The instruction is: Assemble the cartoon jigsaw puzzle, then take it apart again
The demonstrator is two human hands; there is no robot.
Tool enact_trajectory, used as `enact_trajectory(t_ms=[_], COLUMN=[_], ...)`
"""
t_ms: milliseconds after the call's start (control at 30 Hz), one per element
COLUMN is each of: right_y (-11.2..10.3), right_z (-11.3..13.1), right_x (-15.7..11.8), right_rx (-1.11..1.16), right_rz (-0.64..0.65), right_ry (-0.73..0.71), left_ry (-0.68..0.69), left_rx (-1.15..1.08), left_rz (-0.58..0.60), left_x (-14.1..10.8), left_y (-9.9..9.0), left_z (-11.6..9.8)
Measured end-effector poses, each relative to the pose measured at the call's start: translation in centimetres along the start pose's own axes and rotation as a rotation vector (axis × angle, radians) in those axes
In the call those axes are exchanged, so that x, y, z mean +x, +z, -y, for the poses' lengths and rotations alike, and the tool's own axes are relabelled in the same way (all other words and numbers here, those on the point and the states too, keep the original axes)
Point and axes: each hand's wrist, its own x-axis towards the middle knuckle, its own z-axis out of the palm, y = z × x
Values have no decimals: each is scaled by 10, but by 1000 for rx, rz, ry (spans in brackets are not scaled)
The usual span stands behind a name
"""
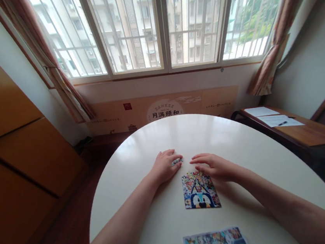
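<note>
On the white table lies a square jigsaw puzzle (201, 191) with a blue cartoon dog's face over a crowded, colourful pattern; its top edge looks uneven. Beyond its upper left corner, my left hand (165, 167) rests low over the table, thumb and index finger around a small bluish-white puzzle piece (176, 161). My right hand (214, 166) is at the puzzle's upper right corner, its fingers apart and nothing visible in them. Closer to me, a picture sheet or box (216, 243) with a similar print is cut off by the bottom of the view.
The round white table (121, 169) curves away toward a barred window (163, 28). At the right stands a wooden desk (321, 127) with papers (279, 120) and a pen (282, 123). Wooden cabinets (13, 154) fill the left side. A printed cardboard panel (215, 100) leans below the window.
</note>
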Motion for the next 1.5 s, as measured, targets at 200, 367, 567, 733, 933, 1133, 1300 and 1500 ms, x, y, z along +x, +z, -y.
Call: enact_trajectory(t_ms=[200,367,567,733,933,1133,1300,1500], right_y=[-20,-34,-32,-28,-26,-27,-26,-26], right_z=[34,44,47,46,44,46,47,47], right_x=[-14,-21,-24,-22,-21,-21,-20,-20], right_rx=[-142,-196,-192,-200,-193,-198,-201,-201], right_rz=[103,172,202,221,210,213,216,209], right_ry=[-88,-37,-55,-70,-90,-90,-84,-88], left_ry=[55,70,34,71,80,105,165,132], left_rx=[-75,-74,-94,-167,-166,-167,-135,-99], left_rz=[-100,-98,-55,-85,-117,-150,-184,-193], left_x=[0,0,0,2,2,0,-1,0], left_y=[-2,-2,-2,-3,0,3,0,-2], left_z=[3,3,2,4,6,5,1,0])
